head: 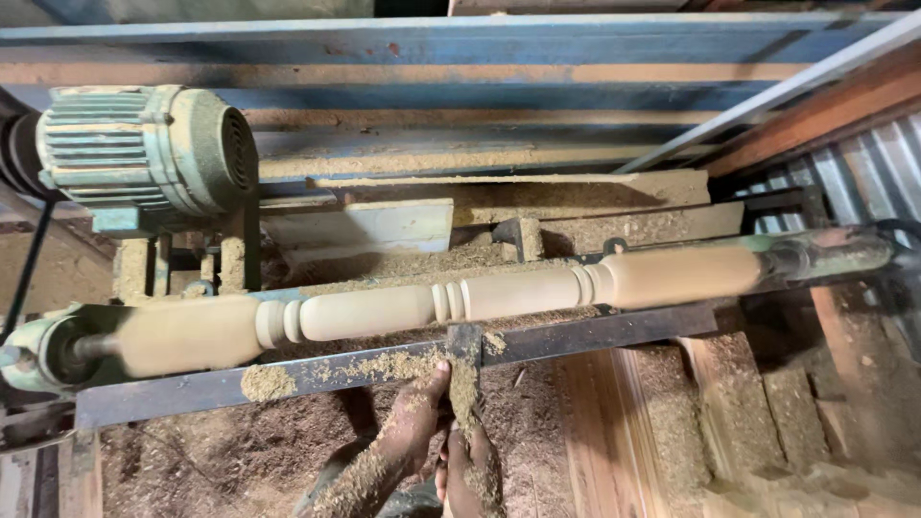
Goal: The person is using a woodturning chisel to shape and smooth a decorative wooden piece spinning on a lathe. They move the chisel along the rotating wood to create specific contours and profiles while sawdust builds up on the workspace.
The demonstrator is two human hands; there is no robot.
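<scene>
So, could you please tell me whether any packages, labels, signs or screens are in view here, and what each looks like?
None in view: no package, label, sign or screen.
What shows is bare workshop gear under sawdust: a green ribbed motor at upper left, a pale turned wooden spindle on the lathe, and a dark steel rest bar below it.

- Our left hand (414, 422) is bare, with no glove, and sawdust clings thickly over its back and thumb.
- Our right hand (472, 467) is bare too, caked in the same dust.
- Our left forearm shows no sleeve, only sawdust.
</scene>
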